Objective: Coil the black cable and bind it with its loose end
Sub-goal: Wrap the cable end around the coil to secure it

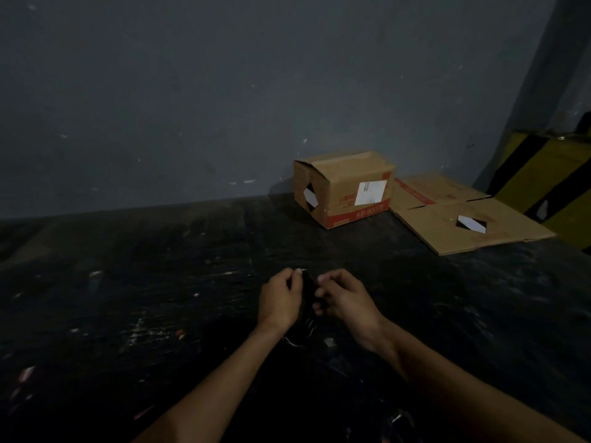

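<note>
A bundle of black cable (307, 298) hangs between my two hands above the dark floor, hard to make out in the dim light. My left hand (279, 298) grips its left side with the fingers curled at the top. On the right side, my right hand (343, 297) has its fingertips pinched on the cable. A few pale glints of the cable's lower loops (299, 338) show under my left wrist. Where the loose end lies cannot be made out.
A closed cardboard box (343, 187) stands by the grey wall at the back right. Beside it lies a flattened cardboard sheet (463, 219). A yellow-and-black striped block (550, 183) fills the far right corner. The dark floor (128, 298) is speckled with small debris.
</note>
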Tool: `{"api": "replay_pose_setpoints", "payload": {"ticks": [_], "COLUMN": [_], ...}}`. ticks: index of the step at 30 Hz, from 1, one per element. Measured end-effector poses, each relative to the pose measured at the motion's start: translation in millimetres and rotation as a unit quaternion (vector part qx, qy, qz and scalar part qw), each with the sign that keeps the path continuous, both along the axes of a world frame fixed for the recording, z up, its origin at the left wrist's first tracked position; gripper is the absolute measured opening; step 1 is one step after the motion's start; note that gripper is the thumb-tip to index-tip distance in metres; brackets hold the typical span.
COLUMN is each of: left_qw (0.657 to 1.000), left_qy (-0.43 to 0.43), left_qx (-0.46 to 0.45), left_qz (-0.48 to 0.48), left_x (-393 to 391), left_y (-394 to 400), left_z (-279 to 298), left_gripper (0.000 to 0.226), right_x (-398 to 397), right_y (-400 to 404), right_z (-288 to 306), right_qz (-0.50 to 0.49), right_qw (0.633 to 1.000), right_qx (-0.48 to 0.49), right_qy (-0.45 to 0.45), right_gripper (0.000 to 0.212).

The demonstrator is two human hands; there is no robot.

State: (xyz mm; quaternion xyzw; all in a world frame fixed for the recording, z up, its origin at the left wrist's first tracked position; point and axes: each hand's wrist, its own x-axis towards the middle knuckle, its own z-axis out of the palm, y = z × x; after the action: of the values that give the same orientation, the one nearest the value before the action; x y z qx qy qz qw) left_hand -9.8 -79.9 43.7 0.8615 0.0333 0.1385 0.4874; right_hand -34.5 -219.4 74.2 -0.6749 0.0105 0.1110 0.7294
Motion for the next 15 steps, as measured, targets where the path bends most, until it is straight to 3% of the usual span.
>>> {"api": "replay_pose_setpoints", "payload": {"ticks": [4, 9, 15], "left_qw": [0.994, 0.986, 0.997], "left_qy": [-0.068, -0.097, -0.055], "left_qx": [0.083, 0.134, 0.049], "left_qz": [-0.016, -0.028, 0.016], "left_x": [-5.6, -4.9, 2.0], "left_y": [-4.6, -5.1, -8.3], "left_z": [2.9, 3.2, 5.9], "left_gripper": [0.032, 0.028, 0.030], "right_x": [5.3, 7.8, 5.6], "right_y": [6.9, 6.6, 4.5], "right_z": [-1.5, -3.3, -5.7], "right_qz": [-0.057, -0.067, -0.090], "right_qw": [0.985, 0.987, 0.986], "right_qx": [0.089, 0.061, 0.052], "right_qy": [0.134, 0.132, 0.132], "right_gripper": [0.014, 0.019, 0.009]}}
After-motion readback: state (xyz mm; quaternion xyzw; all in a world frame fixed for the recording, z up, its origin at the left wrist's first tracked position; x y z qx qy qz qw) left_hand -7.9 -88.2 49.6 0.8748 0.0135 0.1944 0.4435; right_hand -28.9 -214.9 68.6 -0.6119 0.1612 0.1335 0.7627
